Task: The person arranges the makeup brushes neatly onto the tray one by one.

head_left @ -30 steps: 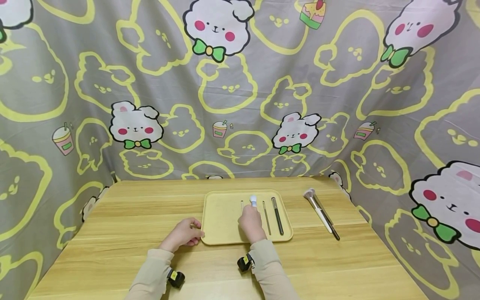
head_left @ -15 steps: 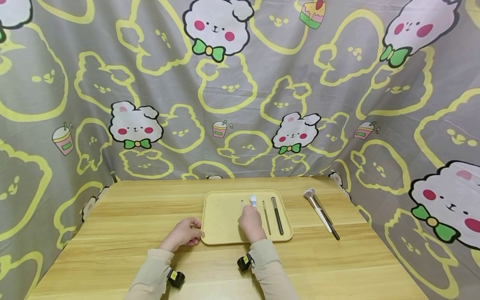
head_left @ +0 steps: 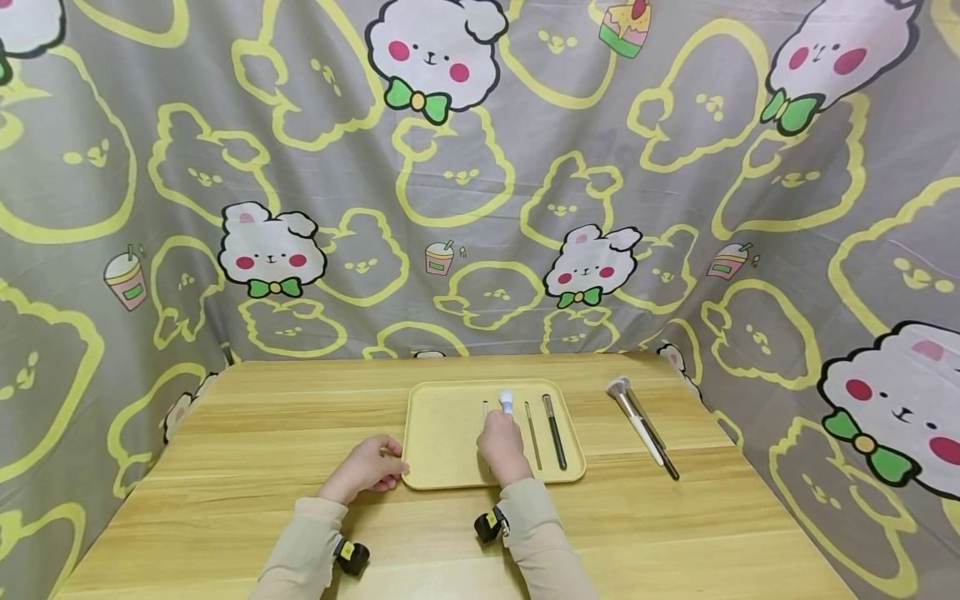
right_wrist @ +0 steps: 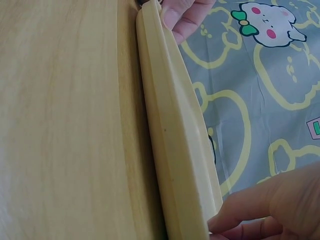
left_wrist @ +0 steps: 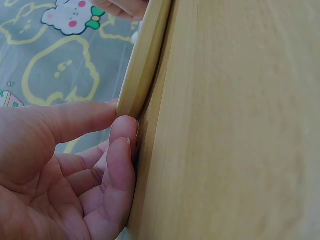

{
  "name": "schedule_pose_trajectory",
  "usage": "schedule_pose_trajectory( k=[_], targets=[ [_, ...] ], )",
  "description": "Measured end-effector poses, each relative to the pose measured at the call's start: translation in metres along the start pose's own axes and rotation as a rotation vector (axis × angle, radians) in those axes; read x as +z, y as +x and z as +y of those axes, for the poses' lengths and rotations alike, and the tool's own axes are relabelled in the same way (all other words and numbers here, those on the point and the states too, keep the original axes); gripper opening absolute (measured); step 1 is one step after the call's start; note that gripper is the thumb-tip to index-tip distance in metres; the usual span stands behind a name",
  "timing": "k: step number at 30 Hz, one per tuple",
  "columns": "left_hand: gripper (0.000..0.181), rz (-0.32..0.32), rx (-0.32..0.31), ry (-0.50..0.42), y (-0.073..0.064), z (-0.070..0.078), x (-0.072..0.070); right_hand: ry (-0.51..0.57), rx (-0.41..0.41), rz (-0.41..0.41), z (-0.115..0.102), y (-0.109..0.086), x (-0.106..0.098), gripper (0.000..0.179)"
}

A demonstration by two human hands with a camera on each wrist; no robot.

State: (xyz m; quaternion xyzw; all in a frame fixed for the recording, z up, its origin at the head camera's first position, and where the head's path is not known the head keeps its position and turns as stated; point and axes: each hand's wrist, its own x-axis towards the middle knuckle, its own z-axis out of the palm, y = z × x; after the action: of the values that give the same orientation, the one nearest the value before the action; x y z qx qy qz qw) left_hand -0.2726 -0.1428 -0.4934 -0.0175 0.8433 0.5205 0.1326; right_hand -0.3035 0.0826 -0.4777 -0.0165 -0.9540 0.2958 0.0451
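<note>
My left hand (head_left: 367, 467) holds the front left corner of the yellow tray (head_left: 442, 433); in the left wrist view its thumb (left_wrist: 85, 120) lies on the rim and curled fingers (left_wrist: 120, 160) sit against the outer side. Inside the tray my right hand (head_left: 502, 446) pinches a thin makeup brush (head_left: 485, 405), whose tip shows beyond the fingers. Just right of that tip is a white-and-blue brush head (head_left: 506, 402), its handle hidden by the hand. A slim brush (head_left: 533, 437) and a thicker black brush (head_left: 555, 433) lie farther right. The right wrist view mostly hides the right fingertips behind the tray rim.
On the wooden table (head_left: 225, 433), right of the tray, a large white-handled brush (head_left: 637, 425) lies against a dark-handled brush (head_left: 671, 471). A grey patterned curtain (head_left: 480, 183) stands behind the table and along both sides.
The thin brush at my right hand has shifted very slightly to the right, and the hand with it. My left hand and the tray have stayed put.
</note>
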Motion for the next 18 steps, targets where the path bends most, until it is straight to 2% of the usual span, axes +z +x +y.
schedule_pose_trajectory(
  k=[18],
  targets=[
    [0.024, -0.007, 0.009, 0.006, -0.0005, -0.0007, -0.0007, -0.005, -0.015, 0.004, 0.0024, 0.0009, -0.0003, 0.011]
  ],
)
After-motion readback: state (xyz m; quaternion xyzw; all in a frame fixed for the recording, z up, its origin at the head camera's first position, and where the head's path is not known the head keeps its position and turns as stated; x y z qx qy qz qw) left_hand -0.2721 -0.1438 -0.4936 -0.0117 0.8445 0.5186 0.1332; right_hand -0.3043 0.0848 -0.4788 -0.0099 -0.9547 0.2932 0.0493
